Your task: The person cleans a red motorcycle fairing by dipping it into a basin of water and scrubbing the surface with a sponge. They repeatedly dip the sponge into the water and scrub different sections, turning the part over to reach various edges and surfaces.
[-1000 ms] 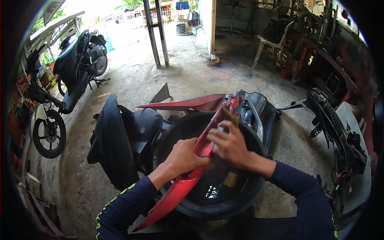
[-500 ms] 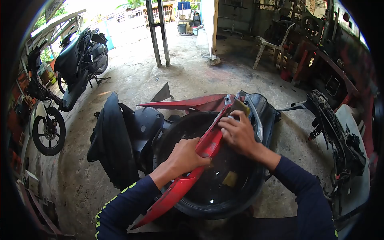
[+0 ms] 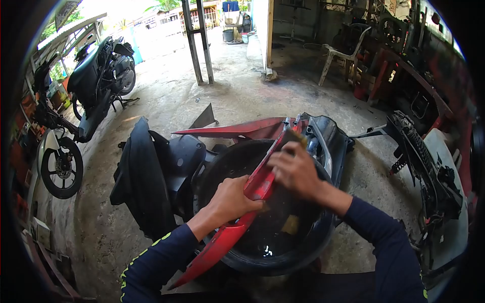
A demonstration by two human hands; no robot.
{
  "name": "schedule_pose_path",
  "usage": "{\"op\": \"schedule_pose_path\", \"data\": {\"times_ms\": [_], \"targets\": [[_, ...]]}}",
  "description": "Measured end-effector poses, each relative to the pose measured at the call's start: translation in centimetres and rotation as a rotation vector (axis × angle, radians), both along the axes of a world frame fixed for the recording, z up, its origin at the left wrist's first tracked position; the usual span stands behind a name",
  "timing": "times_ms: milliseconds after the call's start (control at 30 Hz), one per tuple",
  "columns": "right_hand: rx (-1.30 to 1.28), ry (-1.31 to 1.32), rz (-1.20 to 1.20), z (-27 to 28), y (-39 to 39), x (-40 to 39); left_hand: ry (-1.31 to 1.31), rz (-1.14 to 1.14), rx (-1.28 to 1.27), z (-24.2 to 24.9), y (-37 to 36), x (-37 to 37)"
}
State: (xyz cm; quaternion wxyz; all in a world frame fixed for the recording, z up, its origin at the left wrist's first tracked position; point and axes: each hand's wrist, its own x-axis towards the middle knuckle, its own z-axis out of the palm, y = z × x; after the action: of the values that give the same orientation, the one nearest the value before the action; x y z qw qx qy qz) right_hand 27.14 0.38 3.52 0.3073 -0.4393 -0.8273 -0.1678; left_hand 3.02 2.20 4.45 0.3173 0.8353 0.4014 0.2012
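My left hand (image 3: 228, 201) is closed around the middle of a long red motorcycle body panel (image 3: 209, 255), its thumb across the front face. The panel slants over a round black basin (image 3: 270, 267) of dark water, its lower end near my left forearm. Against the panel's upper part, my right hand (image 3: 298, 169), slightly blurred, pinches a brownish piece of sandpaper (image 3: 292, 138). Another small tan square (image 3: 290, 224) shows in the basin's water. Light glints off the water near the front rim.
Beside the basin on the left are black motorcycle panels (image 3: 141, 182). Behind it lie another red panel (image 3: 237, 130) and a dark grey panel (image 3: 331, 134). A motorcycle frame part (image 3: 414, 161) stands at right, a parked motorcycle (image 3: 93, 83) at left. A plastic chair (image 3: 348, 50) is farther back.
My right hand has slid slightly down and left along the panel with the sandpaper. The panel has shifted a little, and the glint on the water has changed shape. My left hand keeps its grip.
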Motion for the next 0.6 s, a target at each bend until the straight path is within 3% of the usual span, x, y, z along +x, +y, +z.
{"op": "schedule_pose_path", "data": {"times_ms": [100, 200, 300, 367, 433, 500, 600], "targets": [[-0.013, 0.015, -0.023, -0.3, -0.8, -0.7, -0.031, 0.003, -0.038, 1.2, 0.1, 0.7], [-0.039, -0.016, 0.132, 0.1, -3.2, -2.9, 0.043, 0.022, -0.009, 1.0, 0.0, 0.8], [-0.081, -0.005, -0.089, 0.8, 0.4, 1.0, 0.010, 0.013, 0.000, 1.0, -0.4, 0.4], [-0.032, -0.025, -0.099, 0.9, 0.2, 0.6, 0.053, 0.011, -0.024, 1.9, -0.1, 0.9], [-0.003, -0.009, 0.080, 0.2, -2.6, -2.5, 0.045, 0.001, 0.014, 0.8, -0.4, 0.8], [0.008, 0.023, 0.100, 0.0, -2.5, -2.1, 0.039, -0.007, 0.061, 0.7, -0.4, 0.6], [-0.024, 0.004, -0.116, 0.5, 0.1, 1.2, 0.041, -0.011, 0.002, 1.6, -0.6, 0.5]]}}
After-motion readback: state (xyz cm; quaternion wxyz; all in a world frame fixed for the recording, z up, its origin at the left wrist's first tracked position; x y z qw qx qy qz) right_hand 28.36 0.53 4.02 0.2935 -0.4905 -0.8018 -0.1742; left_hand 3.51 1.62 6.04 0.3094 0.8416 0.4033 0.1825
